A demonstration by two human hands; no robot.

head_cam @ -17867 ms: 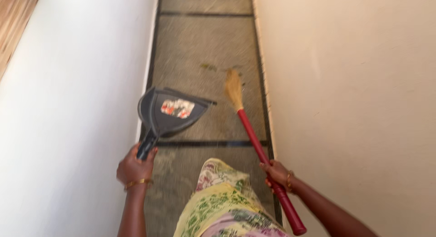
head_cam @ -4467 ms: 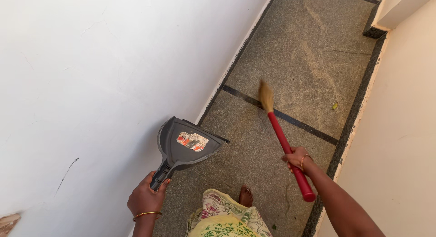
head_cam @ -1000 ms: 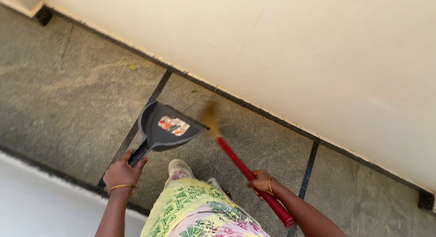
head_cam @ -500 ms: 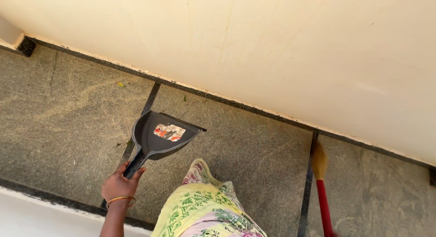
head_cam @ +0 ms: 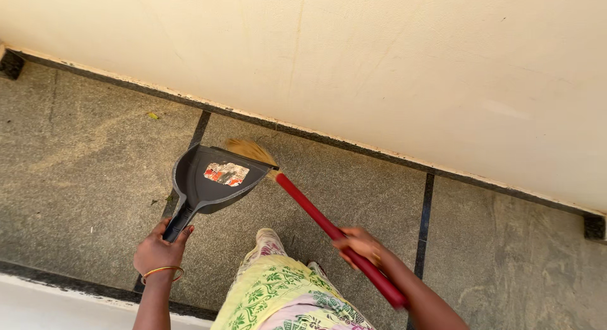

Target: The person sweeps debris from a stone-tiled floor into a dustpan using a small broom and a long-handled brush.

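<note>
The left hand point(head_cam: 158, 251) is clenched around the handle of a dark grey plastic dustpan point(head_cam: 212, 180), whose mouth points toward one o'clock on the grey stone floor point(head_cam: 76, 178). The right hand point(head_cam: 360, 244) grips a red-handled straw broom point(head_cam: 316, 216); its long axis runs from four to ten o'clock, bristles at the pan's lip below the cream wall point(head_cam: 379, 64).

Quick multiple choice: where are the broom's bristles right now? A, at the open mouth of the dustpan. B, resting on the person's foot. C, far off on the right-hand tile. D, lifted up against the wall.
A: the straw bristles of the red-handled broom, held in the right hand, sit at the front lip of the black dustpan, whose handle the left hand grips on the stone floor.
</note>
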